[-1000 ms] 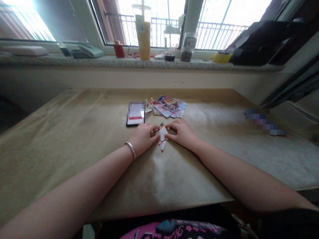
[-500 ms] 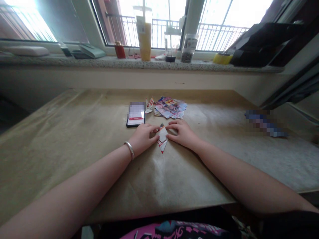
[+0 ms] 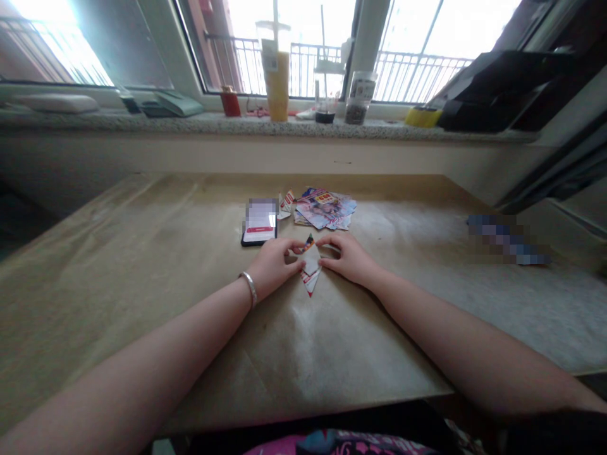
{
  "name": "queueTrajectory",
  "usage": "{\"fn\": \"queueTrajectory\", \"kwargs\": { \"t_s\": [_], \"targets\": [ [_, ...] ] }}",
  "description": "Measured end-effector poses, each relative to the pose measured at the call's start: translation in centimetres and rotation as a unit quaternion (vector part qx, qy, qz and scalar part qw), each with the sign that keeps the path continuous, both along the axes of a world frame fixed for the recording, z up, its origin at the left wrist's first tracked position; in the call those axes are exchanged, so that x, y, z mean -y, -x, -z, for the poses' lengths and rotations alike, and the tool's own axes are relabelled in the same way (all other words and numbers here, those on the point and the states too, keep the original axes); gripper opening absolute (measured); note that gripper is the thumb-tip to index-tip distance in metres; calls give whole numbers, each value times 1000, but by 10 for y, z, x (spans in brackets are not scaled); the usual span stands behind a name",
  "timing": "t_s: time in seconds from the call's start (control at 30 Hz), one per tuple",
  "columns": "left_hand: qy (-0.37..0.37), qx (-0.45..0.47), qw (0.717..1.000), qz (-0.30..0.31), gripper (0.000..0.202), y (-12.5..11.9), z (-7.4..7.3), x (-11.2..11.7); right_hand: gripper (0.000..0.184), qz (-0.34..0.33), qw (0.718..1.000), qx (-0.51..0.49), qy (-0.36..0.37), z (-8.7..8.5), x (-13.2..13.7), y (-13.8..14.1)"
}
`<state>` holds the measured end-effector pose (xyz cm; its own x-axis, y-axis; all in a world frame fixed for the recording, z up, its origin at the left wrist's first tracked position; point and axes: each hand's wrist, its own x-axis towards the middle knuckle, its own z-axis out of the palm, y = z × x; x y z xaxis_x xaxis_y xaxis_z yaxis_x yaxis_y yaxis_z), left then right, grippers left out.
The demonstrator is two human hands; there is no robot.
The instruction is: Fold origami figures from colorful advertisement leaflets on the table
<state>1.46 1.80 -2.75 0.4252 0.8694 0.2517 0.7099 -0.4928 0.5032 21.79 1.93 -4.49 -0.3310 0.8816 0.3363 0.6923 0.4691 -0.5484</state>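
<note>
Between my hands a small folded paper (image 3: 311, 264), diamond-shaped with a white middle and red and dark printed ends, lies on the table (image 3: 284, 354). My left hand (image 3: 276, 262), with a silver bangle at the wrist, pinches its left edge between thumb and fingers. From the other side my right hand (image 3: 348, 258) grips the right edge in the same way. Just beyond my left hand lies a phone (image 3: 260, 222) with a lit screen. Beside the phone is a small folded paper piece (image 3: 285, 205), and right of that a pile of printed paper sheets (image 3: 327, 208).
A blurred dark blue and pink item (image 3: 507, 240) lies at the table's right. Along the windowsill (image 3: 227, 126) stand a tall cup of yellow drink (image 3: 279, 82), a red bottle (image 3: 230, 102), a clear jar (image 3: 358, 101), yellow tape (image 3: 423, 116) and a black bag (image 3: 497, 91).
The view has tilted up slightly, so everything sits a little lower in the picture. Both hands stay on the folded paper, and more of its dark printed top tip shows.
</note>
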Motion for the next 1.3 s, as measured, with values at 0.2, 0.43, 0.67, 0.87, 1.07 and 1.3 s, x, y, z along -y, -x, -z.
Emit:
{"fn": "queueTrajectory", "kwargs": {
  "t_s": [0.2,0.43,0.67,0.87,1.07,1.3],
  "targets": [
    [19,69,997,10,37,0,0,2,40,-2,1000,-11,3,1,0,0],
    [-35,-24,998,47,16,4,2,-1,17,-78,996,13,-43,-2,-2,-3],
    [-68,-64,989,117,18,9,0,-3,4,-126,987,62,-76,-9,0,-4],
    [-79,-71,984,141,21,11,1,-4,6,-129,988,54,-70,-11,2,-1],
    [-73,-67,985,139,13,9,2,-3,7,-114,992,20,-50,-8,2,0],
    [-98,-63,983,142,11,10,7,-7,9,-134,989,6,-63,-8,4,-2]
  ]
}}
